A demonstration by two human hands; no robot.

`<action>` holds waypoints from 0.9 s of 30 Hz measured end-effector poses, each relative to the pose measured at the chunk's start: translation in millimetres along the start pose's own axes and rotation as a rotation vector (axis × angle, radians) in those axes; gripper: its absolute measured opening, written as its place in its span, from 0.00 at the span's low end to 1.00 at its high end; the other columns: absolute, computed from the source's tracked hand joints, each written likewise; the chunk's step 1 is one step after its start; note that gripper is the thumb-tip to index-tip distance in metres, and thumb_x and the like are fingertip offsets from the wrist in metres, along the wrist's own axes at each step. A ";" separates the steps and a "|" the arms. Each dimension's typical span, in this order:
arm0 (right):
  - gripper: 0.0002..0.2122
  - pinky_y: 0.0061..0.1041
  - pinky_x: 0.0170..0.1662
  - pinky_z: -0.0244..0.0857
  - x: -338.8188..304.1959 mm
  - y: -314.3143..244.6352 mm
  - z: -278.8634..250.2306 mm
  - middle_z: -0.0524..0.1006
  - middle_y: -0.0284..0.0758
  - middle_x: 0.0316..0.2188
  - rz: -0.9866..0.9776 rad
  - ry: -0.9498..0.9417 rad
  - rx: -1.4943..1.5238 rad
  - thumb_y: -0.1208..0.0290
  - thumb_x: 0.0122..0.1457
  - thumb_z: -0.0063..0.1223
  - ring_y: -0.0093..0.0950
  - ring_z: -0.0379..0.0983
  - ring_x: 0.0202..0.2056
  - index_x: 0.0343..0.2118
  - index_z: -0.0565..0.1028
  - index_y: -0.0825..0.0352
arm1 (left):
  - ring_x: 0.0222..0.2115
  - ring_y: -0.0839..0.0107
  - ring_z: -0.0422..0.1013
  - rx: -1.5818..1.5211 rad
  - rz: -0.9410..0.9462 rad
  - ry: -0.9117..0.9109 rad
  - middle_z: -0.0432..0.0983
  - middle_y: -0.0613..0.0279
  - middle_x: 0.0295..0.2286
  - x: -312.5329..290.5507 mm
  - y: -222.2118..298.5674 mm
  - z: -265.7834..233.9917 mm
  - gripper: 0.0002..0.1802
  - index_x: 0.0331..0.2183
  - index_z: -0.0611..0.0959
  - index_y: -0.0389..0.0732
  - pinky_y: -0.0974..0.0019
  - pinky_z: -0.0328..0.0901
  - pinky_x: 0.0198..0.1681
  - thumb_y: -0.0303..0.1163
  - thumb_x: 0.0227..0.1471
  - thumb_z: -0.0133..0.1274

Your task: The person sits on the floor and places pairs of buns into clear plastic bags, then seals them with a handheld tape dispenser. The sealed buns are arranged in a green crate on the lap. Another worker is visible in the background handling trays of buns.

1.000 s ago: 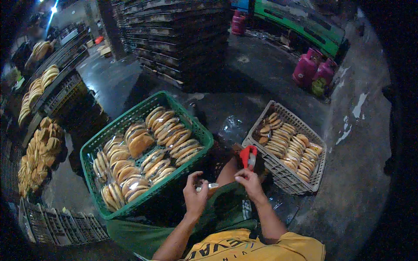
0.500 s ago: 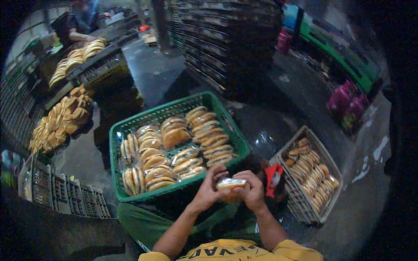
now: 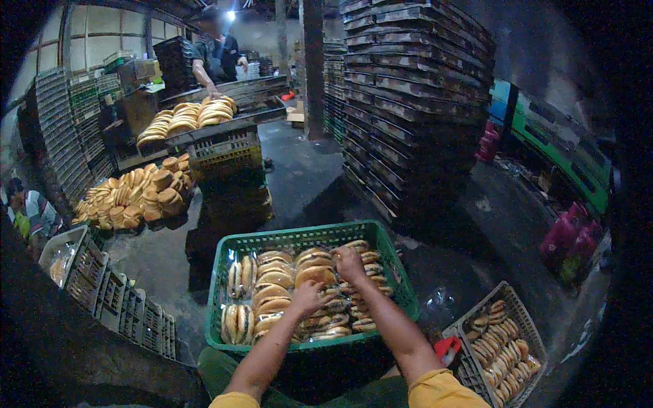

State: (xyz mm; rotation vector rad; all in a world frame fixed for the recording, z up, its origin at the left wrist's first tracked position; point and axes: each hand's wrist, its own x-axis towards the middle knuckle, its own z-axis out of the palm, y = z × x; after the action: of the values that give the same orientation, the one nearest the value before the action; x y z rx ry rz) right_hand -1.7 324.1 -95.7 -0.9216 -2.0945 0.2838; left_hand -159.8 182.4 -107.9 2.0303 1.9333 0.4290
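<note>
Both my hands are inside a green plastic basket (image 3: 228,272) filled with rows of round buns with dark filling in clear wrap. My left hand (image 3: 311,298), fingers stretched out, lies on the filled buns (image 3: 328,323) of the middle row. Farther in and to the right, my right hand (image 3: 350,264) has curled fingers between the middle row and the right-hand row of buns (image 3: 373,268). What its fingertips hold, if anything, is hidden.
A grey crate (image 3: 537,333) of wrapped buns stands at the right, near a red item (image 3: 447,348). Tall stacked trays (image 3: 415,102) rise behind the basket. Unwrapped buns (image 3: 136,197) are heaped at the left. A co-worker (image 3: 218,58) reaches over buns on a table.
My hands, which held a wrapped bun in front of the basket, have moved forward into it. The view has tilted up, showing more of the co-worker and the room.
</note>
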 end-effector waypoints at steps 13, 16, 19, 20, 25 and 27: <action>0.08 0.39 0.35 0.67 -36.6 -107.4 -61.2 0.75 0.42 0.31 -0.321 -0.081 0.148 0.72 0.49 0.61 0.46 0.73 0.34 0.32 0.75 0.66 | 0.29 0.61 0.77 -1.473 -0.526 0.315 0.80 0.52 0.37 -20.4 26.2 -44.5 0.27 0.47 0.78 0.36 0.57 0.72 0.32 0.50 0.57 0.54; 0.12 0.36 0.44 0.69 -96.8 -163.0 -116.7 0.78 0.40 0.37 -0.457 -0.027 0.156 0.73 0.52 0.61 0.43 0.75 0.41 0.40 0.77 0.65 | 0.37 0.66 0.76 -1.648 -0.391 0.245 0.77 0.60 0.38 -63.0 59.1 -59.7 0.22 0.48 0.74 0.38 0.60 0.73 0.33 0.37 0.55 0.60; 0.09 0.33 0.47 0.68 -134.5 -176.1 -145.3 0.78 0.39 0.39 -0.026 0.128 0.387 0.68 0.58 0.58 0.36 0.75 0.42 0.38 0.79 0.66 | 0.42 0.69 0.74 -1.653 -0.204 0.226 0.77 0.58 0.42 -105.2 92.5 -60.1 0.27 0.51 0.73 0.35 0.62 0.71 0.45 0.29 0.51 0.63; 0.09 0.32 0.47 0.68 -142.3 -175.2 -147.6 0.78 0.38 0.37 0.283 0.227 0.481 0.68 0.58 0.58 0.34 0.75 0.41 0.37 0.79 0.67 | 0.43 0.68 0.74 -1.633 -0.124 0.179 0.76 0.58 0.43 -116.9 101.5 -57.7 0.28 0.52 0.72 0.35 0.63 0.70 0.47 0.29 0.50 0.63; 0.07 0.22 0.36 0.65 -177.2 -171.4 -150.9 0.77 0.29 0.27 0.658 0.208 0.559 0.71 0.63 0.53 0.19 0.71 0.31 0.35 0.78 0.70 | 0.49 0.67 0.70 -1.641 -0.068 0.015 0.73 0.57 0.49 -159.9 128.9 -35.8 0.35 0.56 0.69 0.33 0.63 0.64 0.56 0.26 0.48 0.65; 0.09 0.22 0.37 0.66 -186.4 -172.8 -156.4 0.78 0.30 0.28 0.554 0.159 0.475 0.70 0.65 0.50 0.19 0.71 0.31 0.36 0.78 0.71 | 0.53 0.66 0.68 -1.574 0.009 0.017 0.69 0.55 0.53 -165.0 128.9 -28.9 0.34 0.58 0.67 0.34 0.64 0.63 0.57 0.25 0.51 0.62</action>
State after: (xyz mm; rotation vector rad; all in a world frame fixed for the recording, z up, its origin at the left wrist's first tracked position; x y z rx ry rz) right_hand 102.7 54.6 -21.6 -1.1612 -1.4931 0.9170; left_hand -62.6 12.1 -29.0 0.9108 0.8520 1.3630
